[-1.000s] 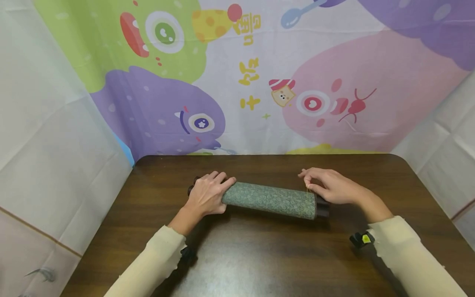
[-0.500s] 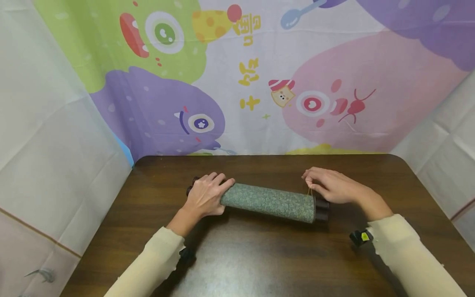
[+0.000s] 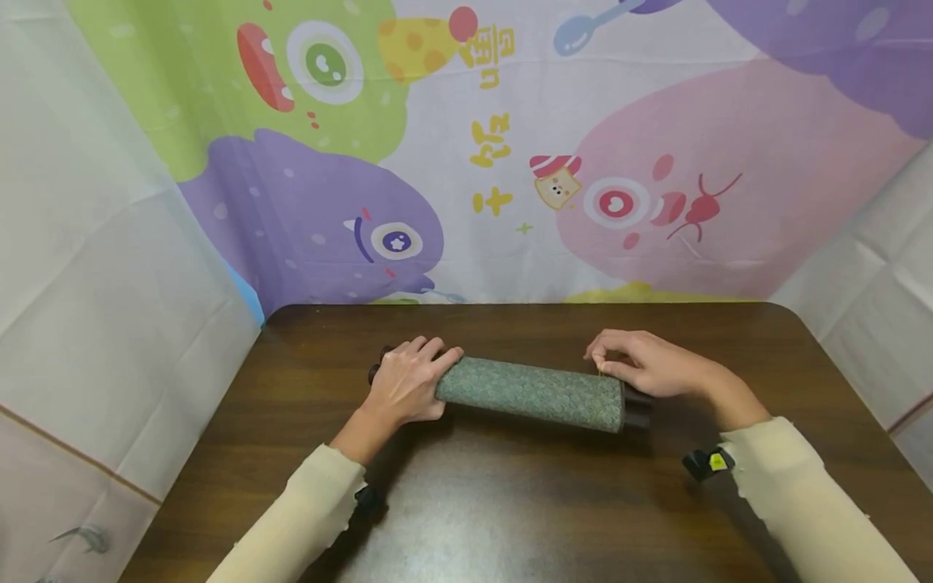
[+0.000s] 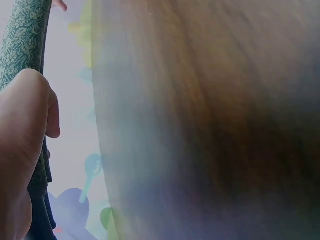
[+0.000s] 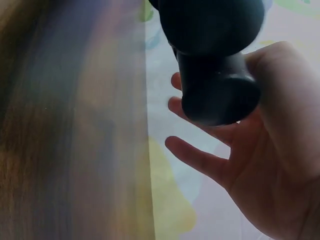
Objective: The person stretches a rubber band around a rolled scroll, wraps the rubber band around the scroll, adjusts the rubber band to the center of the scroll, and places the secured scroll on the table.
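A rolled-up scroll in green patterned cloth lies slantwise across the head view, held over the table. Dark knobs stick out at its right end, and they loom large in the right wrist view as black rounded ends. My left hand grips the scroll near its left end, palm down. In the left wrist view the cloth shows a leafy pattern beyond the thumb side of that hand. At the right end, my right hand pinches a thin yellowish string between thumb and forefinger, its other fingers spread.
The dark wooden table extends under both arms. A cartoon-printed curtain hangs right behind its far edge, with pale sheets at the sides. Black wrist devices sit at the cuffs.
The scroll's right end dipped toward me, showing a string loop, then came back up. My right hand shifted slightly left, still pinching the string. The left hand's hold stays about the same.
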A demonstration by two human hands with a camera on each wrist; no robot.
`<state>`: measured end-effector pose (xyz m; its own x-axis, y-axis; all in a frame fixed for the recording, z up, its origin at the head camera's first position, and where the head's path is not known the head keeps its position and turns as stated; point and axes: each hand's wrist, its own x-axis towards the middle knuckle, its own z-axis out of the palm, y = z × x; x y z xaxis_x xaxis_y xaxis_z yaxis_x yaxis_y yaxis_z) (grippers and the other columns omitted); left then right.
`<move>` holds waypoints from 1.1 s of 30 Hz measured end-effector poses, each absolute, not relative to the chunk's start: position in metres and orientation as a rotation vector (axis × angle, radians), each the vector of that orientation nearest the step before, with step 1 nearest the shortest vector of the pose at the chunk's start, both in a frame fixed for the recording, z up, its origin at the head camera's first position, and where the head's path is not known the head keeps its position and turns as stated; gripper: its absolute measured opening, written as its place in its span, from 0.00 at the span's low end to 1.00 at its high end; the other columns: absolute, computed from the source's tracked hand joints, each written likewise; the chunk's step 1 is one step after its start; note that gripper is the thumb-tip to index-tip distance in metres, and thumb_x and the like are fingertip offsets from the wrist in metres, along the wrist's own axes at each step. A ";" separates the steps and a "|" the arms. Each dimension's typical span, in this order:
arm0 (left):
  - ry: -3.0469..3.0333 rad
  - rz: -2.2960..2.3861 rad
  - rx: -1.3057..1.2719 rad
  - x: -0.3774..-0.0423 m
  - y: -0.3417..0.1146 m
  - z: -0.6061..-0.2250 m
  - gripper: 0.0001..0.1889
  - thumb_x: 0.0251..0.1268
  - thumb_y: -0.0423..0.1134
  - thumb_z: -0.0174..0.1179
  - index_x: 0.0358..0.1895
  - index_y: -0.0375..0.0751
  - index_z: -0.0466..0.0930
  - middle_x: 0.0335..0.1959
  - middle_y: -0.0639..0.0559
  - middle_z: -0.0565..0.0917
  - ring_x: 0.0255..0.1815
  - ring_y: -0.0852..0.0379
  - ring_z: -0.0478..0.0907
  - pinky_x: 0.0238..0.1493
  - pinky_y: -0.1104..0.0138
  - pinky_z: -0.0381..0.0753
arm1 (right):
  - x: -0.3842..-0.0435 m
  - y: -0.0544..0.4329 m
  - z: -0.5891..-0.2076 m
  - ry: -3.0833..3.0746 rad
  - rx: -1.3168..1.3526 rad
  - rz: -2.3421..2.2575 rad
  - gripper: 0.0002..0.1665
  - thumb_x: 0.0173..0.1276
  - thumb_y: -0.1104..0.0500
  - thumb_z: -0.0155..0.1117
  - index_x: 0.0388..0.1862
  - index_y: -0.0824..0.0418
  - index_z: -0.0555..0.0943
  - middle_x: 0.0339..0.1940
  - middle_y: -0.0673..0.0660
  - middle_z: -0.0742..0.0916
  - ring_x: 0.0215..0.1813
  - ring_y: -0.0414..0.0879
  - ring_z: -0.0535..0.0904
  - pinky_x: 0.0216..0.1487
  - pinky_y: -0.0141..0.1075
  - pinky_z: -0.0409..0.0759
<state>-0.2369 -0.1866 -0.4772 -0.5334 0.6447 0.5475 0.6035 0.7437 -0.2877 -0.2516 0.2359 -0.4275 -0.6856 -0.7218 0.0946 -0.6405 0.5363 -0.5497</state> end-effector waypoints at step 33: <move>-2.404 0.097 -0.769 -0.236 -0.186 -0.480 0.38 0.37 0.45 0.78 0.63 0.49 0.87 0.47 0.46 0.90 0.40 0.43 0.88 0.36 0.54 0.91 | -0.239 0.250 -0.435 2.731 -0.903 -1.255 0.07 0.79 0.67 0.71 0.50 0.58 0.89 0.45 0.54 0.94 0.42 0.30 0.83 0.44 0.30 0.83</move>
